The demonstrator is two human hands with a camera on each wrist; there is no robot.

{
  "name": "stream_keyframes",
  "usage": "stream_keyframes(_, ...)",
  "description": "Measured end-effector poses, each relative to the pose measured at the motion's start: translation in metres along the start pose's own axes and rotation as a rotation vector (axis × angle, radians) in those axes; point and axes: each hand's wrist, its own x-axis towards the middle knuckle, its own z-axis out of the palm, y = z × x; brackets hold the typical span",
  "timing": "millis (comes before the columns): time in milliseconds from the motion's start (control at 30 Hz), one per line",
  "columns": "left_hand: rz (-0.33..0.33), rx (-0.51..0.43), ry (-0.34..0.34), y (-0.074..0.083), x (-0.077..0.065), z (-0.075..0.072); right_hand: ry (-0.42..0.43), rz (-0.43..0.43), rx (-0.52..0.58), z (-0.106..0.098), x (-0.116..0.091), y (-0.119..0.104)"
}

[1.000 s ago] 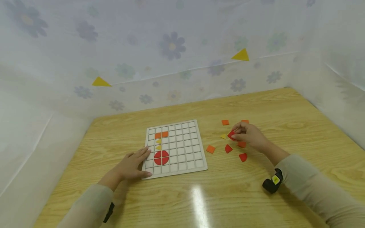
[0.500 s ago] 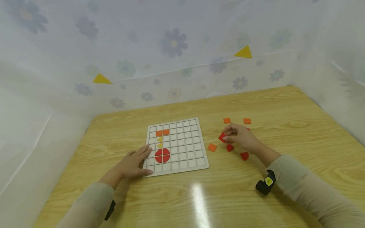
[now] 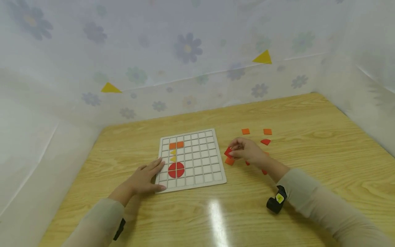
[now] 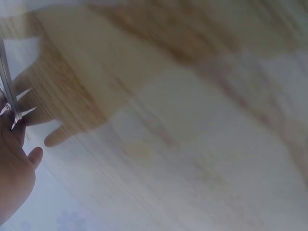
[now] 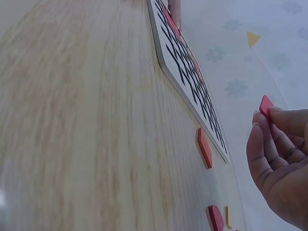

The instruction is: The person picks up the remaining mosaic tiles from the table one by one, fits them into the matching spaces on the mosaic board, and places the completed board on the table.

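A flat red tile [image 3: 228, 152] is pinched between the thumb and fingers of my right hand [image 3: 249, 152], held up just off the board's right side. It also shows as a thin red tile [image 5: 265, 105] at the fingertips in the right wrist view. My left hand [image 3: 142, 179] rests with extended fingers on the left edge of the white gridded board [image 3: 203, 170]. On that board lie two orange squares [image 3: 176, 145], two yellow triangles [image 3: 173, 155] and red quarter-circle pieces forming a disc [image 3: 176, 170]. Under the held tile, an orange square [image 3: 229, 161] lies on the table.
Loose pieces lie right of the board: an orange square [image 3: 245, 131], another orange square [image 3: 267, 131] and a red quarter-circle [image 3: 265, 141]. More pieces are partly hidden beneath my right arm. A pale flowered cloth [image 3: 191, 82] hangs behind the wooden table [image 3: 172, 219].
My right hand has moved left toward the board with the red tile, uncovering a red quarter-circle behind it. The left hand has stayed on the board's edge.
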Motion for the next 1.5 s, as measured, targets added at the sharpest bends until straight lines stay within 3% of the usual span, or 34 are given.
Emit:
stream_keyframes(333, -0.020, -0.013, -0.009, -0.001, 0.001, 0.002, 0.017, -0.013, -0.061, 0.020, 0.008, -0.001)
stream_keyframes(600, -0.023, -0.028, -0.008, 0.000, 0.001, 0.002, 0.002, 0.024, 0.028, 0.030, 0.017, 0.000)
stream_keyframes(1300, -0.019, -0.045, 0.000, 0.000, 0.000, 0.000, -0.065, -0.012, 0.025, 0.052, 0.037, -0.001)
stream_keyframes(1500, -0.017, -0.049, -0.004, -0.001, 0.001, 0.001, -0.062, 0.012, 0.003, 0.057, 0.044, -0.002)
